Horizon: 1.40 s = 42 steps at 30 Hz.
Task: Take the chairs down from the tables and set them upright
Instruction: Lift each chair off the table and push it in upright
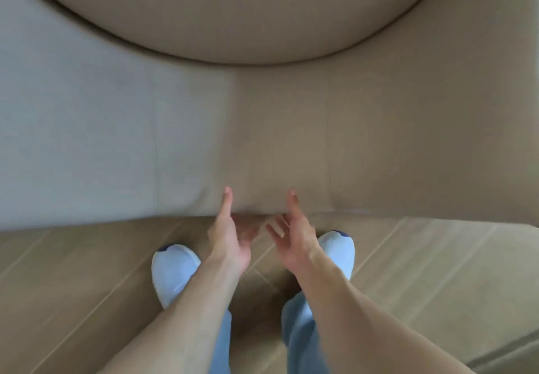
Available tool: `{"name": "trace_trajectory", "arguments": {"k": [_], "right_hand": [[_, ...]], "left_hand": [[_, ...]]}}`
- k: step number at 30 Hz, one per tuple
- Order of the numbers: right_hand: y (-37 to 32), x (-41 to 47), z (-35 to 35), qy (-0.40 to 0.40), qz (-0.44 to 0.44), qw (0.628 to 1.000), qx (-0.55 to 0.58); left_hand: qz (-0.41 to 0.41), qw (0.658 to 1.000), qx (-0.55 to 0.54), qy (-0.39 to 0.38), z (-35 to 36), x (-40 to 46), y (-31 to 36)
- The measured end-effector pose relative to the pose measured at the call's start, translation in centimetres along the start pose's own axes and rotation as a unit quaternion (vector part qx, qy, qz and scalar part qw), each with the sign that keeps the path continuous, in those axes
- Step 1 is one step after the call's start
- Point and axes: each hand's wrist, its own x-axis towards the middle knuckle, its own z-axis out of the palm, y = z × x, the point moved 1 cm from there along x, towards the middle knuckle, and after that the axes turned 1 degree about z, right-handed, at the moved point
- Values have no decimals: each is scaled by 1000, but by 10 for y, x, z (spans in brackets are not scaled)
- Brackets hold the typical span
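The view looks steeply down. A large beige fabric-covered upholstered chair [291, 128] fills the upper two thirds of the frame. Its near face is a flat panel with faint vertical seams; the left part of this panel appears pale grey-blue in the light, the right part tan. A rounded cushion edge with a dark seam line curves across the top of the frame. Whether the chair stands upright or rests on a table cannot be told from this view.

The left hand [230, 239] is at lower centre, at the bottom edge of the chair panel. Its thumb points up against the panel; its fingers are spread and reach under the lower edge, where their tips are blurred. The right hand [294, 242] is just beside it, to the right, in a mirrored pose: thumb up against the panel, fingers apart and loosely bent toward the edge. Neither hand is clearly clamped on the chair.

Below the hands, two white socks with dark blue toes [175, 271] and light blue trouser legs [297, 335] stand on a tan tiled floor [73, 286].
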Motion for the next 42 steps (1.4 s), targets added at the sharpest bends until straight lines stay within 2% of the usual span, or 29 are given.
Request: {"name": "trace_trajectory", "arguments": {"k": [3,6,9,13,17,25,32,37,42], "right_hand": [[1,33,-10,5,-16,1000,19],[-3,49,-18,-37,-30,994,101],[-7,56,-20,-58,-30,989,136],[-10,45,-19,-21,-26,993,117],[-16,8,-19,4,-19,996,82],[-33,-151,-20,81,-18,997,0],[-47,-277,-40,158,-23,981,-111],[-87,-363,-56,197,-40,967,-158],[-144,-426,-53,199,-68,959,-192]], "left_hand": [[29,998,-12,47,-19,34,2],[62,995,-46,70,-34,59,14],[70,993,-80,48,-40,74,26],[50,995,-83,29,-50,68,28],[64,994,-85,12,-56,38,30],[75,993,-69,60,-56,-104,56],[41,986,-20,160,-57,-255,62],[21,982,-50,182,-32,-363,58],[-3,982,-43,183,9,-435,70]]}}
